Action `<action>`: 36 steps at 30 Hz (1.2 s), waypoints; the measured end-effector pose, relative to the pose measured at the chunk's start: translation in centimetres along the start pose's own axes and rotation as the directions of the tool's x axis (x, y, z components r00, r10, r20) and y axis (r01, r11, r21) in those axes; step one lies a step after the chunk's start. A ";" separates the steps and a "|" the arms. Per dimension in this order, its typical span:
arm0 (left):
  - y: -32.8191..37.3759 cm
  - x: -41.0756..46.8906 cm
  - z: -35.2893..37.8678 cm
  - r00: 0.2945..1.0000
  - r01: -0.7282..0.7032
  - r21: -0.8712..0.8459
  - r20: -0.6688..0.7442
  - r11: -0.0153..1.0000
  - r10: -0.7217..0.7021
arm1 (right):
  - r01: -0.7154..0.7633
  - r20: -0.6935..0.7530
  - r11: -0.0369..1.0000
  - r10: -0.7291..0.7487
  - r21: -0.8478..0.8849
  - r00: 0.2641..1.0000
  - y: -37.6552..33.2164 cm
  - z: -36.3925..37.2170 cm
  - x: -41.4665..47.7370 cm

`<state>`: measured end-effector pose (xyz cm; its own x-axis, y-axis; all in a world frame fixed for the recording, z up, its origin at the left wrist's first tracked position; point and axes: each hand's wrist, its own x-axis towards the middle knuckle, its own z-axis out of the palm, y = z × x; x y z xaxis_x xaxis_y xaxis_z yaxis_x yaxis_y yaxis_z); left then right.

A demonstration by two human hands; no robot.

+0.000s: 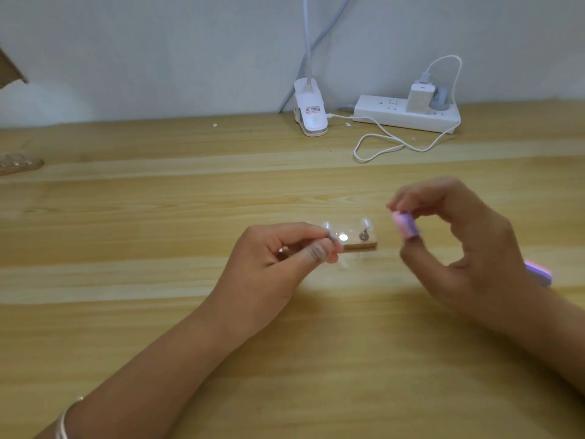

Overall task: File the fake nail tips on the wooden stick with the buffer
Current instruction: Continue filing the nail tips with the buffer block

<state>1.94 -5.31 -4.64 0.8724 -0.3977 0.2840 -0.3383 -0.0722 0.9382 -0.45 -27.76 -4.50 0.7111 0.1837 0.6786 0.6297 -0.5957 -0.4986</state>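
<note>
A short wooden stick [359, 246] lies on the table at the centre, with clear fake nail tips [366, 222] standing on small metal pegs along it. My left hand [281, 258] pinches the stick's left end between thumb and fingers, hiding that end. My right hand [465, 239] holds a pink and purple buffer [404, 225] between fingertips and thumb, just right of the stick and apart from it. The buffer's far end [539, 272] shows behind my right palm. The buffer is blurred.
At the back stand a white clip lamp base [310, 110] and a white power strip [406, 115] with a charger and looped cable [380, 147]. Another strip with nail tips [17, 164] lies at the left edge. Wooden table [158, 280] all around.
</note>
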 end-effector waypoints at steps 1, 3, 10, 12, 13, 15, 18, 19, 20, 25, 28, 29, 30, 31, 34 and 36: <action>-0.1 0.0 -0.1 0.999 0.005 0.011 -0.045 1.000 -0.005 | -0.065 0.002 0.998 0.065 0.022 0.998 0.0 -0.3 0.1; -0.2 0.1 -0.3 0.991 0.026 -0.015 -0.133 1.000 -0.028 | -0.172 0.061 0.977 0.166 0.126 0.984 0.0 -0.9 0.3; -0.4 0.2 -0.1 0.985 0.051 0.011 -0.167 0.999 -0.049 | 0.003 0.339 0.941 0.118 -0.337 0.933 -2.2 1.5 -0.3; -0.4 0.1 0.0 0.985 0.060 0.032 -0.163 0.998 -0.054 | 0.026 0.354 0.907 0.137 -0.419 0.925 -2.4 2.3 -0.3; -0.4 0.1 0.0 0.985 0.061 0.040 -0.162 0.997 -0.054 | 0.012 0.363 0.897 0.166 -0.442 0.917 -2.4 2.6 -0.2; -0.4 0.2 -0.1 0.986 0.063 0.056 -0.160 0.996 -0.054 | -0.024 0.357 0.889 0.207 -0.457 0.911 -2.0 2.8 0.0; -0.4 0.2 -0.1 0.988 0.070 0.075 -0.146 0.995 -0.059 | -0.117 0.334 0.878 0.296 -0.463 0.895 -1.9 3.1 0.4; -0.3 0.2 -0.1 0.989 0.066 0.089 -0.140 0.994 -0.053 | -0.132 0.321 0.880 0.301 -0.456 0.898 -1.9 3.2 0.3; -0.3 0.2 0.0 0.990 0.060 0.102 -0.136 0.993 -0.045 | -0.142 0.299 0.888 0.293 -0.437 0.908 -1.8 3.3 0.3; -0.1 0.0 0.1 0.995 0.049 0.123 -0.092 0.991 -0.038 | -0.325 0.061 0.946 0.324 0.007 0.944 -1.6 2.3 0.4; -0.1 -0.1 0.1 0.995 0.047 0.125 -0.097 0.991 -0.035 | -0.451 0.088 0.809 0.454 0.377 0.887 -2.1 1.9 0.9; -0.1 -0.1 0.1 0.995 0.044 0.131 -0.098 0.990 -0.031 | -0.483 0.110 0.762 0.487 0.431 0.867 -2.2 2.0 0.8; 0.0 -0.1 0.2 0.995 0.042 0.132 -0.097 0.990 -0.029 | -0.508 0.134 0.725 0.510 0.465 0.850 -2.3 2.0 0.8; -0.1 -0.1 0.2 0.995 0.040 0.127 -0.097 0.991 -0.028 | -0.530 0.161 0.696 0.525 0.484 0.836 -2.4 2.1 0.7; -0.2 0.0 0.3 0.996 0.029 0.117 -0.088 0.993 -0.019 | -0.566 0.225 0.655 0.533 0.500 0.816 -2.6 2.2 0.6; -0.2 -0.1 0.3 0.996 0.010 0.128 -0.088 0.992 0.001 | -0.579 0.241 0.640 0.540 0.504 0.807 -2.7 2.2 0.6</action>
<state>1.84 -5.56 -4.90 0.8996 -0.3157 0.3017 -0.3720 -0.1921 0.9081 -1.03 -24.27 -3.94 0.9888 0.0147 0.1483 0.1490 -0.0936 -0.9844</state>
